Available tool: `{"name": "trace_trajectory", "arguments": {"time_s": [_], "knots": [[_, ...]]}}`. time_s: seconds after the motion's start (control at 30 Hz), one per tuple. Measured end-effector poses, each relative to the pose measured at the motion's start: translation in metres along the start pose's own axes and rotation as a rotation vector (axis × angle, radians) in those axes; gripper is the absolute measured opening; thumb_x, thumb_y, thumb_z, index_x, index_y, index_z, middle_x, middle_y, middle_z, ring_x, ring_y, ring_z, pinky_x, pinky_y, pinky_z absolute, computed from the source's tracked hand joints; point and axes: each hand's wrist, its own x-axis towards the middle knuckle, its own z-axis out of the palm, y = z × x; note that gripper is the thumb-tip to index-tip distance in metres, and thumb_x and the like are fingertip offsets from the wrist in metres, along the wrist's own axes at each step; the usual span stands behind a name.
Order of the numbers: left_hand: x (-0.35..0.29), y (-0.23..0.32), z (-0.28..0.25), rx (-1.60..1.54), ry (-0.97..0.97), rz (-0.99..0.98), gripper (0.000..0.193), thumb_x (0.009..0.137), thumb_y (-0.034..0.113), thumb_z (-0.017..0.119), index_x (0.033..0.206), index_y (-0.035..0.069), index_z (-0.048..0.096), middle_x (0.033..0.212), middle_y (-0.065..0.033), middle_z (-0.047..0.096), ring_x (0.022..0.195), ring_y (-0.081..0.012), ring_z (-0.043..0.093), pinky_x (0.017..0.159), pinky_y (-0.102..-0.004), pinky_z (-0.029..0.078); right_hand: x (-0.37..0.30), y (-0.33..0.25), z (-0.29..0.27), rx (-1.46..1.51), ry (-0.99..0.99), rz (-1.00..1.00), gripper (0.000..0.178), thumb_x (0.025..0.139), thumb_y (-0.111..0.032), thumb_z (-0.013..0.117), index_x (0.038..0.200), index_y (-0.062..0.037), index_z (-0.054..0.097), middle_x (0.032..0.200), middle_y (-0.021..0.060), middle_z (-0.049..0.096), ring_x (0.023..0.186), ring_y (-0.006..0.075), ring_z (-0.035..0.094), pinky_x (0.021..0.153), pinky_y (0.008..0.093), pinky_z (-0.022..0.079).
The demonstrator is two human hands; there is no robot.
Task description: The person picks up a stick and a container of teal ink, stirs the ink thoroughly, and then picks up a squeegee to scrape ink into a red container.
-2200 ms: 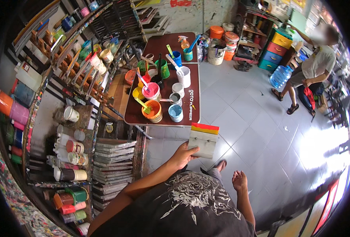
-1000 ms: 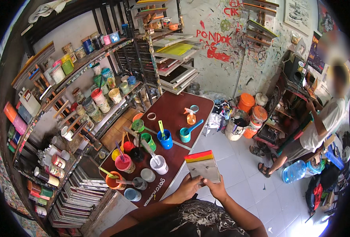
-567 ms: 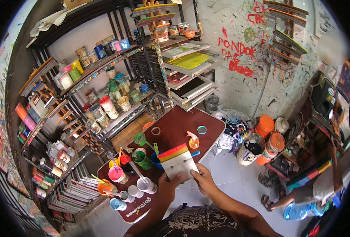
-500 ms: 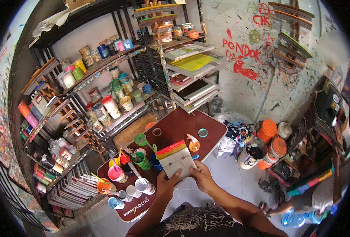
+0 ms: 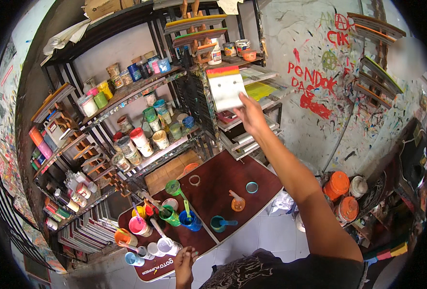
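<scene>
A pale grey, flat squeegee (image 5: 225, 91) with two bolt holes and a red and yellow upper edge is raised in front of the shelving. My right hand (image 5: 251, 114) grips its lower right corner, thumb on the near face, with the arm stretched far forward. Low over the table's front edge is my left hand (image 5: 186, 260), its fingers curled in and nothing visible in them. Beside it stands a white cup (image 5: 169, 245) with a stick. The dark red table (image 5: 223, 178) also bears a blue cup (image 5: 190, 221), a green cup (image 5: 170, 215) and a pink cup (image 5: 140, 226).
Behind the table, shelves (image 5: 126, 94) carry several paint tubs. A rack of printing frames (image 5: 242, 144) stands just below the raised squeegee, and more squeegees (image 5: 196, 23) hang above. Orange buckets (image 5: 336, 185) sit on the right. A teal cup (image 5: 217, 223) stands near the table's front edge.
The squeegee has gone from both hands above the table up and forward toward the shelving, in my right hand alone. My left hand has let go and moved down and left. The view has shifted.
</scene>
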Motion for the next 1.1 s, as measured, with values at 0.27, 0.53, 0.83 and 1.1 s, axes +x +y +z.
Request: {"name": "trace_trajectory", "arguments": {"time_s": [0.27, 0.53, 0.83, 1.1], "knots": [[0.0, 0.022, 0.075, 0.197, 0.242, 0.097, 0.04, 0.094, 0.032, 0.048, 0.116, -0.001, 0.051, 0.103, -0.0058, 0.054, 0.092, -0.0144, 0.052, 0.079, -0.0273, 0.045, 0.163, 0.017, -0.015, 0.071, -0.052, 0.008, 0.027, 0.085, -0.027, 0.063, 0.104, -0.0087, 0.055, 0.098, 0.0023, 0.057, 0.09, 0.0136, 0.051, 0.079, 0.0302, 0.042], [0.02, 0.006, 0.154, 0.08, 0.399, 0.122, 0.033, 0.092, 0.027, 0.053, 0.113, 0.001, 0.052, 0.102, -0.0066, 0.054, 0.096, -0.0179, 0.053, 0.084, -0.0327, 0.046, 0.245, 0.037, -0.026, 0.08, -0.096, 0.058, 0.029, 0.085, -0.029, 0.062, 0.102, -0.0059, 0.058, 0.094, 0.0043, 0.06, 0.087, 0.0142, 0.055, 0.077, 0.031, 0.045], [0.027, -0.01, 0.195, 0.021, 0.477, 0.123, 0.029, 0.091, 0.023, 0.055, 0.11, 0.002, 0.053, 0.108, -0.0087, 0.055, 0.102, -0.0211, 0.053, 0.088, -0.0392, 0.046, 0.279, 0.039, -0.034, 0.078, -0.14, 0.069, 0.031, 0.085, -0.029, 0.063, 0.102, -0.0037, 0.06, 0.093, 0.0057, 0.061, 0.085, 0.0145, 0.056, 0.076, 0.0311, 0.045], [0.032, -0.022, 0.203, -0.009, 0.52, 0.164, 0.029, 0.091, 0.024, 0.054, 0.11, 0.002, 0.053, 0.106, -0.0085, 0.054, 0.1, -0.0205, 0.052, 0.088, -0.0389, 0.047, 0.281, 0.039, -0.033, 0.128, -0.165, 0.087, 0.029, 0.085, -0.028, 0.062, 0.103, -0.0052, 0.06, 0.094, 0.0044, 0.062, 0.086, 0.0139, 0.056, 0.077, 0.0314, 0.045]]}}
